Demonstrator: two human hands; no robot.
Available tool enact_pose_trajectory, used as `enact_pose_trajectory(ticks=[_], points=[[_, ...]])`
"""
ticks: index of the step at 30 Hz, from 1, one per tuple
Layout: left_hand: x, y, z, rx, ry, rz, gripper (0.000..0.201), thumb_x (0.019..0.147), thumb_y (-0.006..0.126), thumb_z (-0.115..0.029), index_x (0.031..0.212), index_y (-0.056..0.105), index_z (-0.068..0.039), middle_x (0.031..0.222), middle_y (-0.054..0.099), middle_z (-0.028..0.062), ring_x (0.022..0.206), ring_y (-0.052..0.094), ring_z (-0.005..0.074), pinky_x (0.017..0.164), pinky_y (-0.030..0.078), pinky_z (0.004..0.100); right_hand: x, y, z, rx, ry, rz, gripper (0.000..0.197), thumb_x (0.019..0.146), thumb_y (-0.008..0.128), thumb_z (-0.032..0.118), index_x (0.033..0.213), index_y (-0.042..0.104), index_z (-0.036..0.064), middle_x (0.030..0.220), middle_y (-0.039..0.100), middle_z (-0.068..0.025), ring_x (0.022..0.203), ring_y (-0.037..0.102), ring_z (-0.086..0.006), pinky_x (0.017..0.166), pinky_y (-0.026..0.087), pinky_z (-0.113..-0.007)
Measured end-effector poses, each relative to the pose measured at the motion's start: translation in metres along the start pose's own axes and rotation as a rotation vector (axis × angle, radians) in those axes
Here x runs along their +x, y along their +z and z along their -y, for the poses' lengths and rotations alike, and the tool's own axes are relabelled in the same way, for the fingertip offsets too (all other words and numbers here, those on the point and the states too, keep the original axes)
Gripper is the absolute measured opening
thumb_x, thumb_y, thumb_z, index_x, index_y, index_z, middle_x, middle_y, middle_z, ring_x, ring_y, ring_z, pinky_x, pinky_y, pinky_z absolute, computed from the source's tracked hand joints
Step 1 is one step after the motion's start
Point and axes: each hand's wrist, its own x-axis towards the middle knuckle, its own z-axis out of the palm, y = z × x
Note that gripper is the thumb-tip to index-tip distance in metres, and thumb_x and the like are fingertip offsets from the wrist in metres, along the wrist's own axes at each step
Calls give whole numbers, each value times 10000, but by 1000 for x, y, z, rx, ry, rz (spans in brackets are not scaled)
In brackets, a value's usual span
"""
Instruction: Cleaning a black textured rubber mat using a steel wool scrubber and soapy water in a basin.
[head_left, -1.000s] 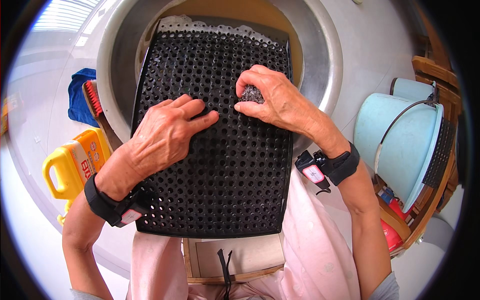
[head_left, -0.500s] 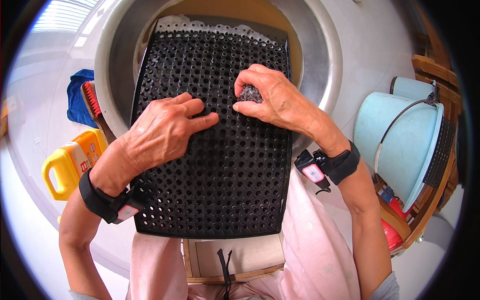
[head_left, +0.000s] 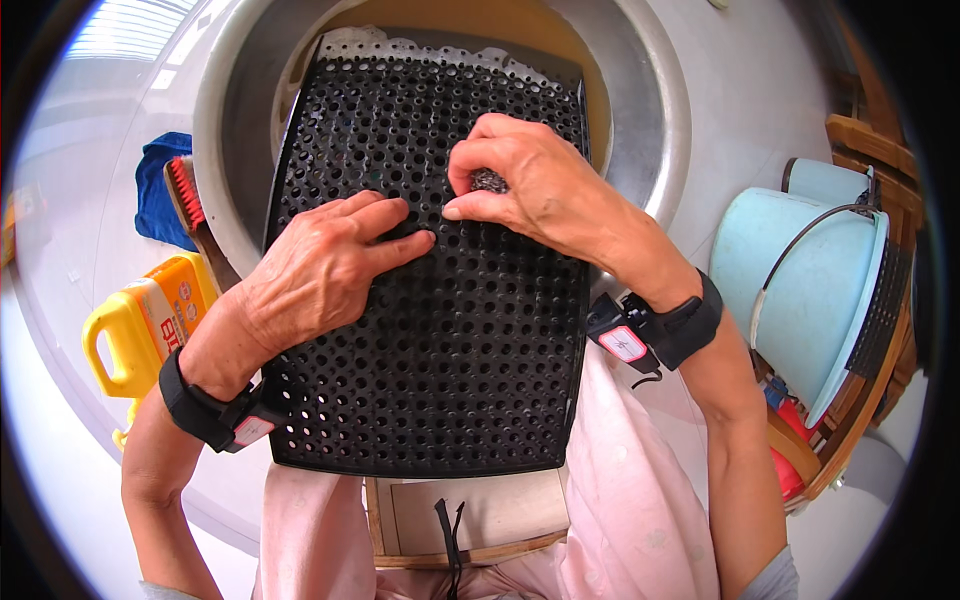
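A black perforated plastic tray (head_left: 450, 340) slopes from my knees into a wide metal basin (head_left: 655, 110), its far end meeting brownish water (head_left: 440, 16). Suds (head_left: 375, 46) lie along that far end. My right hand (head_left: 535, 180) is closed around a steel wool scourer (head_left: 489, 180), pressed to the tray's upper middle; the fingers hide part of the scourer. To its left, my left hand (head_left: 330, 260) rests on the tray with fingers stretched out, holding nothing.
Left of the basin lie a red-bristled brush (head_left: 187, 195), a blue cloth (head_left: 160, 195) and a yellow jug (head_left: 140, 325). On the right, a light blue bucket (head_left: 790, 285) lies tipped on its side by wooden furniture (head_left: 885, 150).
My right hand has slid the scourer slightly left over the tray, and its fingers now cover more of it. My left hand stays nearly in place.
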Motion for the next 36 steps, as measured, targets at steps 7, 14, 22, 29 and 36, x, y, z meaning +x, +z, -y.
enact_pose_trajectory(ticks=[7, 14, 22, 29, 36], points=[[2, 3, -3, -61, -100, 95, 550, 613, 589, 32, 1150, 608, -83, 1064, 562, 127, 963, 588, 285, 830, 503, 351, 19, -2, 1, -114, -80, 146, 263, 708, 749, 222, 786, 587, 32, 809, 524, -93, 810, 552, -275, 703, 446, -392], [7, 7, 1, -68, -66, 72, 485, 622, 591, 25, 1098, 610, -68, 912, 529, 96, 839, 560, 253, 735, 505, 343, 10, -6, -11, 28, -96, 184, 222, 739, 660, 175, 872, 568, 23, 887, 535, -122, 876, 546, -280, 751, 444, -378], [1, 6, 5, -118, -55, 51, 491, 613, 602, 38, 1093, 622, -62, 995, 564, 107, 888, 571, 260, 773, 514, 332, 10, -23, 6, 50, 8, 225, 251, 726, 603, 163, 920, 534, 20, 923, 529, -145, 954, 524, -314, 833, 436, -392], [-5, 6, 2, -167, -102, -3, 515, 609, 596, 50, 1111, 621, -65, 1079, 574, 135, 989, 589, 303, 858, 506, 343, 3, 6, 5, 158, -124, 215, 250, 737, 614, 115, 935, 503, 9, 926, 490, -124, 857, 512, -294, 773, 439, -375], [-1, 11, -1, -93, -101, 13, 532, 609, 615, 12, 1136, 603, -57, 1067, 565, 129, 963, 593, 288, 849, 500, 357, 1, 8, 4, 117, -132, 197, 263, 725, 616, 94, 958, 521, 17, 970, 490, -121, 921, 509, -287, 833, 442, -359]])
